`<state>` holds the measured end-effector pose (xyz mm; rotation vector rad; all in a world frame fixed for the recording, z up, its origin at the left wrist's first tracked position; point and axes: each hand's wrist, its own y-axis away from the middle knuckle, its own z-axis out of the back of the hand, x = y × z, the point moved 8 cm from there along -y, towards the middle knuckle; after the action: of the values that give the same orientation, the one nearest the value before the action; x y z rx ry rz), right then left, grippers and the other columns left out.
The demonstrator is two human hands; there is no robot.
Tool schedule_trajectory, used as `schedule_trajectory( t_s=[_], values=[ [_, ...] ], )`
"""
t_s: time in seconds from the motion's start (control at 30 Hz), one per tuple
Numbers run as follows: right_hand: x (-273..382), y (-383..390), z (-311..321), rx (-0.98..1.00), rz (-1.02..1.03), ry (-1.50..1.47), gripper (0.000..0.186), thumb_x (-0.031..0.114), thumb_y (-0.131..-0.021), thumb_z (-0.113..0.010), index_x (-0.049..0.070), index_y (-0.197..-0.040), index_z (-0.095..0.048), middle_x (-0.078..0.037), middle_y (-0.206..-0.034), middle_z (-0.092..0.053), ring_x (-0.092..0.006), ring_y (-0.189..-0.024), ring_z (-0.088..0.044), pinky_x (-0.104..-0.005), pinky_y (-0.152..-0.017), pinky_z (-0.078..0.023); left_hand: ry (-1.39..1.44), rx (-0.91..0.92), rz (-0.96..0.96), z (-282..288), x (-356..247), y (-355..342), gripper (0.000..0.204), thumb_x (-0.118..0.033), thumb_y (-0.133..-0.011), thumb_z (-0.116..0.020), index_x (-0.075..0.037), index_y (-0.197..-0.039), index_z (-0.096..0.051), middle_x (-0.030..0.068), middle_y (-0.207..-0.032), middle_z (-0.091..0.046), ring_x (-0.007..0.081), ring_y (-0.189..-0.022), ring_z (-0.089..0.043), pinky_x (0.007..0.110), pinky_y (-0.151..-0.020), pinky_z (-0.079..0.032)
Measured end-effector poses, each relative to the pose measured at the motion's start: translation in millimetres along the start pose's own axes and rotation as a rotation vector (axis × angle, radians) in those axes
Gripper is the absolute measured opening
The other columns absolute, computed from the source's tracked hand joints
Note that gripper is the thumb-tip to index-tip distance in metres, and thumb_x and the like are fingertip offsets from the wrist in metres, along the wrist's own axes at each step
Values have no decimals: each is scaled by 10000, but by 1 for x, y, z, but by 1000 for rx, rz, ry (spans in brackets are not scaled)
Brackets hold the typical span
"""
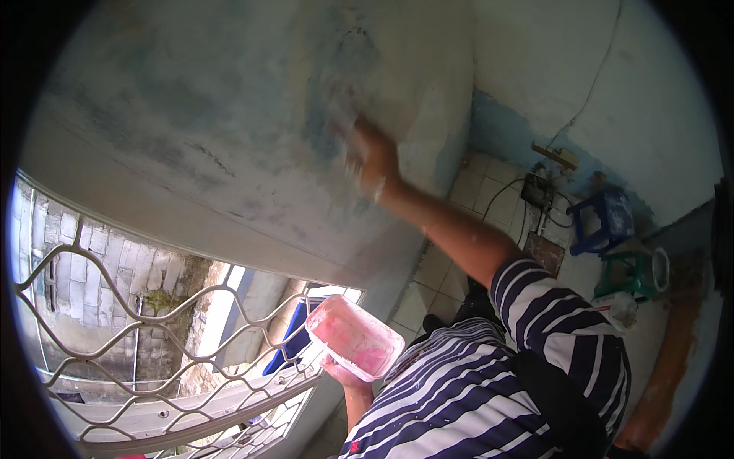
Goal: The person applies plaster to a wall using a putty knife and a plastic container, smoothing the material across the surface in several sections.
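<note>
My left hand [348, 373] grips a pink rectangular plastic tub [355, 336] from below and the side. The tub is tilted, its inside smeared with whitish paste. Up at the patchy wall [252, 99], my right hand [372, 157] is closed around a flat tool [345, 115] that looks like a putty knife. Motion blurs the tool, so its blade's outline and whether it touches the wall cannot be made out. Pale smears mark my right fingers and wrist.
A white window grille [141, 317] curves across the lower left. At the right stand a blue stool [602, 222], a green stool [627, 274] and a whitish bag [614, 310]. Cables run over the tiled floor [436, 268] near a dark device [537, 190] and a power strip [556, 155].
</note>
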<state>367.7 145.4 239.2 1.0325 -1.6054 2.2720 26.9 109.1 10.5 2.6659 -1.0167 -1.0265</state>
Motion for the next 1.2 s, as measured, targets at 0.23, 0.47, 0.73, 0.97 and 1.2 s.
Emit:
schedule_trajectory(
  t_s=[0.23, 0.47, 0.73, 0.97, 1.2],
  values=[
    [-13, 126, 11, 50, -201, -571, 476, -104, -831, -475, 55, -1271, -561, -64, -1128, -594, -152, -991, -560, -267, -823, -471, -57, -57, -41, 6, -12, 5, 713, -565, -864, -355, -107, -1409, -404, 95, -1356, -490, 326, -1222, -501, 521, -1009, -431],
    [-51, 104, -39, -65, -172, -123, 719, -174, -709, -506, 147, -1351, -536, -140, -1359, -528, -333, -1349, -410, -403, -1061, -400, -37, -70, -4, 17, -4, 8, 719, -554, -841, -447, -101, -1399, -410, 99, -1344, -503, 324, -1208, -516, 513, -981, -462],
    [-121, 155, 32, -148, -444, -503, 302, -78, -859, -442, 21, -1111, -576, -10, -999, -497, -131, -888, -428, -267, -731, -417, -41, -129, -43, 16, -9, 19, 653, -498, -878, -350, -76, -1368, -442, 112, -1284, -549, 334, -1171, -549, 524, -971, -468],
    [-76, 219, -72, 66, -319, -101, 447, -99, -807, -535, 68, -1219, -587, -134, -1285, -595, -246, -1139, -608, -329, -920, -500, -49, -159, -81, 29, -8, 21, 640, -515, -924, -281, -76, -1358, -448, 110, -1279, -550, 326, -1143, -568, 501, -951, -489],
    [-166, 235, -10, -54, -707, -338, 465, -101, -870, -467, 10, -1321, -496, -175, -1173, -625, -229, -1072, -615, -309, -899, -492, -60, -200, -62, 20, -5, 26, 607, -493, -930, -301, -68, -1328, -473, 110, -1242, -570, 317, -1104, -593, 501, -914, -513]
  ],
)
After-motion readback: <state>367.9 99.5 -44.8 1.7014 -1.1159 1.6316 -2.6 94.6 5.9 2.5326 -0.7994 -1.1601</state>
